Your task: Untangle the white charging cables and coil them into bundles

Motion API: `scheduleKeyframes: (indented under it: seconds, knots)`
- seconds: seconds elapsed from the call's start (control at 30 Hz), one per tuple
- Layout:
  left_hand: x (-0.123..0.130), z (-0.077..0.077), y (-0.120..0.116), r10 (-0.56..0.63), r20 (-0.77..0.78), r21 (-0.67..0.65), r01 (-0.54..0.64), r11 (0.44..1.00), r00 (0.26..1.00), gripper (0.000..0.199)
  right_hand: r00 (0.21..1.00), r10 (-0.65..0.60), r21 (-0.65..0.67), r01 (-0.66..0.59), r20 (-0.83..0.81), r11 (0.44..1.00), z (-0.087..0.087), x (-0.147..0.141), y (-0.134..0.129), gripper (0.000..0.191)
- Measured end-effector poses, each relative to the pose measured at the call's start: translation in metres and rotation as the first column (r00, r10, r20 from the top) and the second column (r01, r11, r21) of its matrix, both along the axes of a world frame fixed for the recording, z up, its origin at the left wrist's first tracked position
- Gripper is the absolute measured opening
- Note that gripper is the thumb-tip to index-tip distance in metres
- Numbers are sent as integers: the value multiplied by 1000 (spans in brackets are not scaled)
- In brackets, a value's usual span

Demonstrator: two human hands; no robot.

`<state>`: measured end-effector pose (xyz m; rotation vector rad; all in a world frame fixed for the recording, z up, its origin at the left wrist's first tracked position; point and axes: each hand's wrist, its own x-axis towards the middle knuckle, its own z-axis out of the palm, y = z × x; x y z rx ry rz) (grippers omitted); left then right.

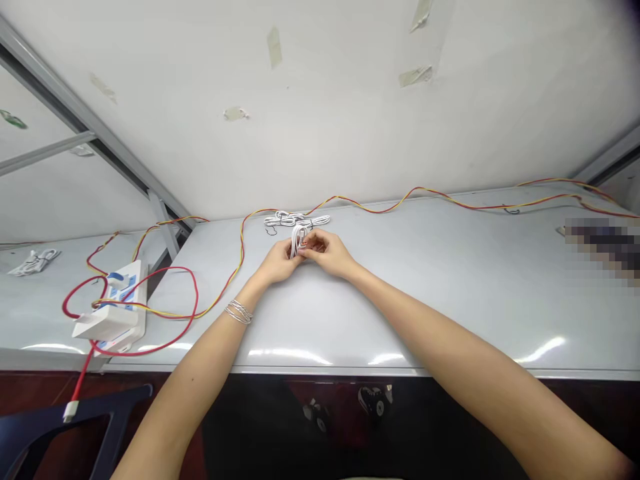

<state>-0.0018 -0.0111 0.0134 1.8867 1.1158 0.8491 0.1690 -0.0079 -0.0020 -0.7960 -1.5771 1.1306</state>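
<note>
Near the back of the grey table [450,280], both hands meet at a coiled white cable [295,241]. My left hand [278,261] is closed round the coil from the left, its thumb pressed towards the right. My right hand [330,252] pinches at the coil's right side, fingers curled; a small orange-red spot shows at the fingertips, too small to name. Just behind the hands lie bundled white cables [287,219], bound with thin black ties. A short black tie [271,231] lies beside that bundle.
At left a white power strip [135,287] bears a white charger [107,323] with a looped red cable [196,293], hanging past the table edge. A red-and-yellow wire [377,211] runs along the wall. Another white cable bundle [36,262] lies far left; a blue chair [115,417] stands below.
</note>
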Motion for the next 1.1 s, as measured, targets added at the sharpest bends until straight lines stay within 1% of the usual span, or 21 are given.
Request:
scheduleKeyframes:
  seconds: [0.67, 0.9, 1.1]
  knots:
    - [-1, -3, 1, -5, 14, 2, 5, 1000, 1000, 32, 1000, 1, 7, -1, 23, 1000, 1, 1, -1, 23]
    - [-1, -1, 0, 7, -15, 12, -7, 1000, 1000, 28, 1000, 8, 7, -8, 25, 1000, 0, 0, 0, 22]
    - [0, -1, 0, 3, -3, 4, -3, 1000, 1000, 31, 1000, 8, 1, -9, 26, 1000, 0, 0, 0, 22]
